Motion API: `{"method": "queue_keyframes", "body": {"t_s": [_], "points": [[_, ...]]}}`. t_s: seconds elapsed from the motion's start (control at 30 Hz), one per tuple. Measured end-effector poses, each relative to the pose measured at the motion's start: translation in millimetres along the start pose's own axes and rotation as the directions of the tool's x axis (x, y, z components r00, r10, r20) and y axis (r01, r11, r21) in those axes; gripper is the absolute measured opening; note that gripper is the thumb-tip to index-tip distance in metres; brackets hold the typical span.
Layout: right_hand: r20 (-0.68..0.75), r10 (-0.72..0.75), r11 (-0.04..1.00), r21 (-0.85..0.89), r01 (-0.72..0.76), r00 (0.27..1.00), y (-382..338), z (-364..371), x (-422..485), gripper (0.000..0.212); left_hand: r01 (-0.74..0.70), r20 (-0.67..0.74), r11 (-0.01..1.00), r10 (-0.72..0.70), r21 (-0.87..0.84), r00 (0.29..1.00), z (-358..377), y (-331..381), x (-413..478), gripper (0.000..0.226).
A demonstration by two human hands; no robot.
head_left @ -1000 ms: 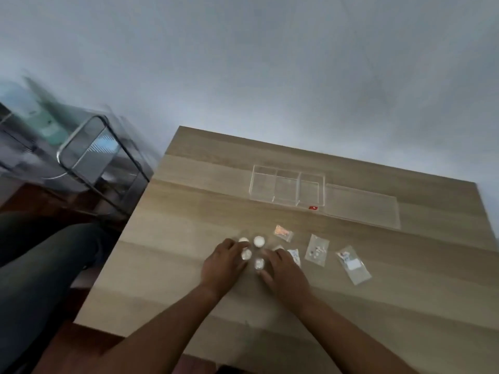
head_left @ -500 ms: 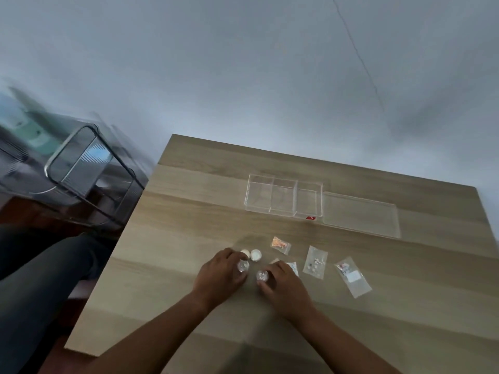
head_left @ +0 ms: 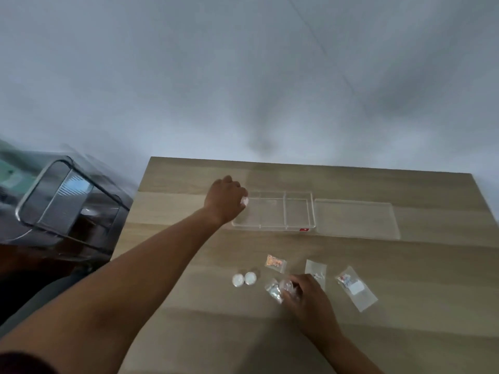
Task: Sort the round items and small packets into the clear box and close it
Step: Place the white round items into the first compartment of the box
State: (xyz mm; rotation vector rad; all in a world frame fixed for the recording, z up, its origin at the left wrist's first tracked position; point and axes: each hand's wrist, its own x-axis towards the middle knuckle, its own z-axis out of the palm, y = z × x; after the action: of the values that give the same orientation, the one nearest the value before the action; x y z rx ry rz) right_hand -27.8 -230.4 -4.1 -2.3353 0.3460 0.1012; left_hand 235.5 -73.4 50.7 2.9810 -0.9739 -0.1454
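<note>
The clear box (head_left: 298,226) with its dividers lies open at the back of the wooden table, its flat lid (head_left: 356,221) beside it on the right. My left hand (head_left: 225,199) is stretched over the box's left compartment, closed on a small round item (head_left: 244,201). My right hand (head_left: 310,300) rests near the table's front with a clear round item (head_left: 287,287) under its fingertips. Two white round items (head_left: 244,279) lie side by side to its left. Small packets lie around: an orange one (head_left: 275,263), a silvery one (head_left: 273,290), and two clear ones (head_left: 315,272) (head_left: 356,288).
The wooden table (head_left: 405,333) ends at a pale wall behind. A dark transparent chair (head_left: 62,203) stands off the table's left edge. A dark trouser leg shows at the lower left.
My left hand has lifted a round item from the group and reached forward to the box's left end. The right hand stayed by the packets. The camera has tilted upward.
</note>
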Motion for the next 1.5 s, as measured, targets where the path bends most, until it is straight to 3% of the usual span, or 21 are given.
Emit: {"method": "queue_keyframes", "body": {"t_s": [0.17, 0.37, 0.47, 0.57, 0.63, 0.67, 0.73, 0.8, 1.0, 1.17, 1.37, 1.5], "points": [[-0.070, 0.051, 0.997, 0.066, -0.046, 0.996, 5.6, -8.6, -5.3, 0.025, -0.100, 0.126, 0.968, 0.072, 0.230, 0.989, 2.5, 4.8, 9.6, 0.027], [-0.174, 0.029, 0.994, 0.107, -0.010, 0.984, -8.7, -22.2, 2.0, 0.031, -0.116, 0.136, 0.961, 0.083, 0.251, 0.987, 8.2, -0.5, 10.6, 0.029], [-0.208, -0.038, 0.995, 0.080, 0.056, 0.977, -22.2, -36.4, 24.6, 0.034, -0.088, 0.120, 0.980, 0.067, 0.178, 0.991, 11.3, -2.3, 8.3, 0.033], [-0.210, -0.110, 0.990, 0.061, 0.125, 0.972, -42.1, -54.0, 63.7, 0.033, 0.043, -0.046, 0.994, -0.048, -0.105, 0.998, 10.9, -3.5, -4.0, 0.034], [-0.202, -0.191, 0.981, 0.004, 0.196, 0.961, -57.3, -60.4, 94.1, 0.032, 0.202, -0.130, 0.903, -0.269, -0.379, 0.954, 11.8, -3.0, -17.6, 0.032], [-0.185, -0.224, 0.974, -0.025, 0.223, 0.957, -65.4, -60.4, 109.2, 0.031, 0.294, -0.097, 0.796, -0.401, -0.529, 0.911, 13.2, -2.4, -25.2, 0.031], [-0.113, -0.246, 0.969, -0.060, 0.241, 0.963, -80.6, -56.1, 137.7, 0.027, 0.428, 0.072, 0.513, -0.576, -0.744, 0.814, 18.6, -1.5, -37.9, 0.031], [-0.020, -0.255, 0.960, -0.123, 0.251, 0.967, -92.4, -47.2, 162.1, 0.026, 0.485, 0.202, 0.338, -0.613, -0.807, 0.764, 24.2, 0.1, -48.1, 0.031], [0.206, -0.327, 0.773, -0.503, 0.387, 0.922, -106.5, -19.5, 202.2, 0.025, 0.499, 0.286, 0.234, -0.590, -0.834, 0.755, 39.7, 5.7, -60.6, 0.026], [0.275, -0.324, 0.586, -0.693, 0.420, 0.905, -112.6, -7.6, 212.6, 0.018, 0.499, 0.289, 0.187, -0.624, -0.847, 0.725, 44.7, 6.1, -59.2, 0.026], [0.274, -0.286, 0.553, -0.735, 0.392, 0.918, -110.2, 4.6, 214.5, 0.018, 0.489, 0.318, 0.121, -0.623, -0.864, 0.715, 48.7, 6.4, -59.9, 0.024], [0.245, -0.309, 0.615, -0.686, 0.389, 0.919, -104.5, 1.7, 209.7, 0.021, 0.483, 0.315, 0.124, -0.615, -0.867, 0.723, 48.0, 5.1, -61.9, 0.023]]}}
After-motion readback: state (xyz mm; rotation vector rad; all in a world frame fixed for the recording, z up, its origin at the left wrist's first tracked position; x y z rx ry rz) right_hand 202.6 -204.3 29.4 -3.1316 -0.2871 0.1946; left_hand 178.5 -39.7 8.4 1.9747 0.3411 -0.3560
